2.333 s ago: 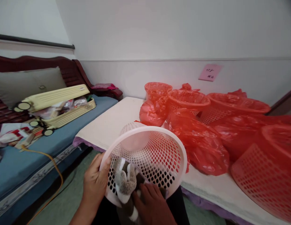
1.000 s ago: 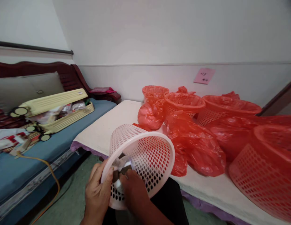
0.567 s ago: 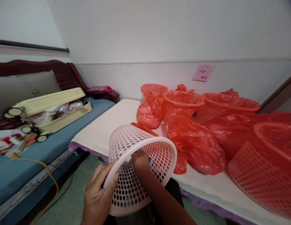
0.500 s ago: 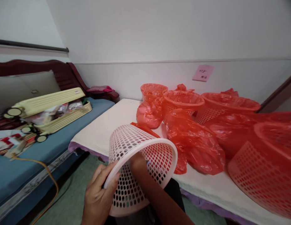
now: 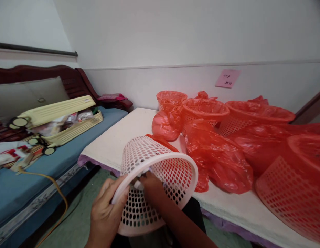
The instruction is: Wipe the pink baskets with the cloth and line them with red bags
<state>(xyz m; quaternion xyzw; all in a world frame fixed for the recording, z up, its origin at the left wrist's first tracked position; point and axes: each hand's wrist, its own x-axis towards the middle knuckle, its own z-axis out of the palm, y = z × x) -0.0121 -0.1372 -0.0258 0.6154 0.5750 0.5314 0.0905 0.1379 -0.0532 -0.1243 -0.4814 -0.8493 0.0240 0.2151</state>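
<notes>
A white perforated plastic wastebasket point(image 5: 143, 151) is tipped on its side, its mouth facing me. My left hand point(image 5: 107, 206) is closed around the left of its rim, thumb inside and fingers outside. Reaching in through the mouth, my right hand point(image 5: 152, 187) has its fingers curled against small crumpled white scraps point(image 5: 138, 184) near the basket's bottom. The fingertips are partly hidden, so the exact kind of scraps is unclear. A red plastic bag point(image 5: 162, 140) lies just behind the basket on the white-covered table point(image 5: 110, 137).
Several baskets lined with red bags point(image 5: 205, 108) stand along the wall. Knotted full red bags point(image 5: 222, 162) lie before them, and another lined basket point(image 5: 291, 193) is at right. Left, an open cream suitcase point(image 5: 56, 108) rests on a blue-covered bed point(image 5: 108, 120); a yellow cord point(image 5: 56, 187) hangs down.
My right hand has drawn back slightly toward the basket's mouth, and white scraps now show at its fingers. My left hand keeps its hold on the rim. The view has shifted slightly.
</notes>
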